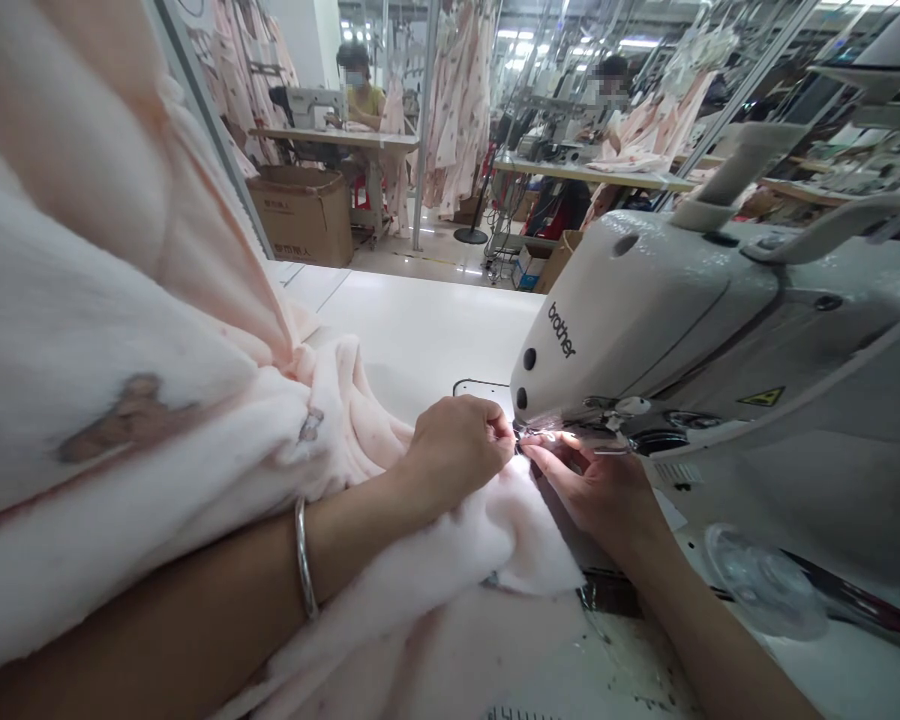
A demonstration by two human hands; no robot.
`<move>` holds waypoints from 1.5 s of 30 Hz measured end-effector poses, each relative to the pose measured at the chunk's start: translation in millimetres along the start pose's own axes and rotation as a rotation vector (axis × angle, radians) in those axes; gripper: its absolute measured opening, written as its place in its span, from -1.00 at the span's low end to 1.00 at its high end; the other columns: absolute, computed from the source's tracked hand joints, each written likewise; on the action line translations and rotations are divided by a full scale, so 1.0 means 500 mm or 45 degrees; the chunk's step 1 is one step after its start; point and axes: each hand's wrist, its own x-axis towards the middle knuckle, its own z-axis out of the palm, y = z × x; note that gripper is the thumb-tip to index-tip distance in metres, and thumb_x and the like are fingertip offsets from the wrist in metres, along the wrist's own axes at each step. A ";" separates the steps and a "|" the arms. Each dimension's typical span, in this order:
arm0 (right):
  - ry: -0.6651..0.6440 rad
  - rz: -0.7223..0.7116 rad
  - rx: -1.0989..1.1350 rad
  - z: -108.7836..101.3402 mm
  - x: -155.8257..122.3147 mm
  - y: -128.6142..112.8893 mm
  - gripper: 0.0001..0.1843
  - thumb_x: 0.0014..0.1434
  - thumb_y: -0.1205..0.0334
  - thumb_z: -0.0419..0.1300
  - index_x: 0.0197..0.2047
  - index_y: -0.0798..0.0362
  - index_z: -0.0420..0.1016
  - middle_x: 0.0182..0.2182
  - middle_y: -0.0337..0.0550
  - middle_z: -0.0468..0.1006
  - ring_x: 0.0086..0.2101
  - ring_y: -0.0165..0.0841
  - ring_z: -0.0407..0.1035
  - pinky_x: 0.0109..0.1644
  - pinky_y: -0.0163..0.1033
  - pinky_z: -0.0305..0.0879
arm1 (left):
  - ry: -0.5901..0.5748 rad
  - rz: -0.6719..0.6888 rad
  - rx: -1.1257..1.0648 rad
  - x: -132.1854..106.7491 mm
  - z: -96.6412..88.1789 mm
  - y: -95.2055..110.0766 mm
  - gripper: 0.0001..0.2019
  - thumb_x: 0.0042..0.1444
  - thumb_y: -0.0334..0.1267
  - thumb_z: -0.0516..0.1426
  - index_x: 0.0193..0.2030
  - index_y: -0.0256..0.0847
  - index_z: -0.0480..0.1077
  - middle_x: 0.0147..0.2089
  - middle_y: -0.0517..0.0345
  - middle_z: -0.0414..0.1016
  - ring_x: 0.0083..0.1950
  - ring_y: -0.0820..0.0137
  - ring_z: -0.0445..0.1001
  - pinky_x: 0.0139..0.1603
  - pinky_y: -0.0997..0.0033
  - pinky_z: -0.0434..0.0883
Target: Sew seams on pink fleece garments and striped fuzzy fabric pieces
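Pale pink plush fabric [510,530] with small brown prints lies under the head of a white sewing machine [645,330] marked "brother". Just left of the needle area, my left hand [461,440] is closed, its fingers pinching the fabric's edge. My right hand [596,490] reaches in from the other side, thumb and fingers closed together close to the presser foot. What its fingertips hold is hidden by the machine head and the glare of its lamp. A large heap of the same fabric rises at the left, over my forearm.
The white table [427,320] extends behind the fabric. A clear plastic dish [765,580] sits at the right below the machine arm. Beyond are a cardboard box [304,215], hanging garments [457,100], and two people at other sewing tables.
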 end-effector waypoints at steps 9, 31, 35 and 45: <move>0.010 0.009 0.025 0.001 -0.001 -0.003 -0.70 0.06 -0.04 0.08 -0.29 -0.11 0.56 -0.27 -0.23 0.61 -0.18 -0.17 0.46 -0.08 -0.07 0.33 | 0.003 0.001 -0.009 0.001 -0.001 -0.002 -0.89 -0.07 -0.32 0.11 -0.57 -0.16 0.39 -0.56 0.31 0.40 -0.45 0.48 0.35 -0.45 0.50 0.19; 0.008 -0.028 0.016 -0.003 0.002 -0.012 -0.72 0.08 -0.01 0.09 -0.31 -0.09 0.56 -0.29 -0.23 0.61 -0.17 -0.18 0.46 -0.05 -0.10 0.33 | 0.046 0.046 0.095 -0.001 0.004 0.000 -0.86 -0.06 -0.34 0.09 -0.57 -0.15 0.42 -0.58 0.28 0.39 -0.49 0.48 0.30 -0.46 0.49 0.16; 0.026 -0.008 0.016 -0.003 0.002 -0.014 -0.72 0.07 0.00 0.10 -0.30 -0.08 0.57 -0.29 -0.24 0.62 -0.18 -0.18 0.47 -0.06 -0.08 0.33 | 0.060 0.060 0.121 -0.001 0.004 0.003 -0.86 -0.06 -0.35 0.08 -0.57 -0.15 0.42 -0.58 0.27 0.38 -0.49 0.47 0.30 -0.46 0.48 0.15; 0.026 -0.015 0.019 -0.005 0.003 -0.016 -0.73 0.08 -0.01 0.09 -0.34 -0.09 0.55 -0.29 -0.22 0.62 -0.19 -0.18 0.47 -0.08 -0.10 0.33 | 0.034 0.087 0.123 0.001 0.004 -0.001 -0.85 -0.03 -0.34 0.07 -0.57 -0.17 0.39 -0.55 0.25 0.42 -0.46 0.46 0.33 -0.43 0.47 0.18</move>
